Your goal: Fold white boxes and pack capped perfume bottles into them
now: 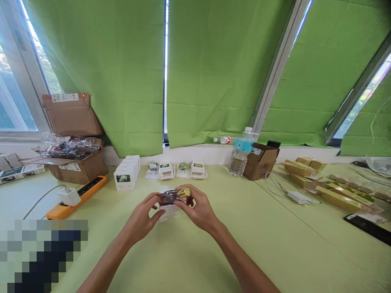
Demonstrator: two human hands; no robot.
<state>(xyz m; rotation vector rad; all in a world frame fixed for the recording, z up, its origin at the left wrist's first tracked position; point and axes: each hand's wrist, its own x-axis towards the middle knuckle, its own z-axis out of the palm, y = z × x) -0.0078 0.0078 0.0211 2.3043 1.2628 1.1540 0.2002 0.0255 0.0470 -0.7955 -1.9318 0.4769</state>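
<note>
Over the middle of the table, both hands are closed around a small dark, clear-walled bottle with a gold cap (174,197), lying on its side. The fingertips of my left hand (142,217) pinch its left end, with the thumb low beside a white box with printed text (170,213). My right hand (200,207) grips the gold-capped end, fingers behind and thumb in front. Directly beneath the bottle, the white box is partly covered by the hands; whether they touch it too is unclear.
White boxes with a flower picture (124,179) stand in a row behind. Small glass ornaments (153,167) and opened boxes (198,169) sit alongside. An orange power strip (91,188) and plastic-filled carton (79,167) are left; a water bottle (239,156) and charger (298,197) are right.
</note>
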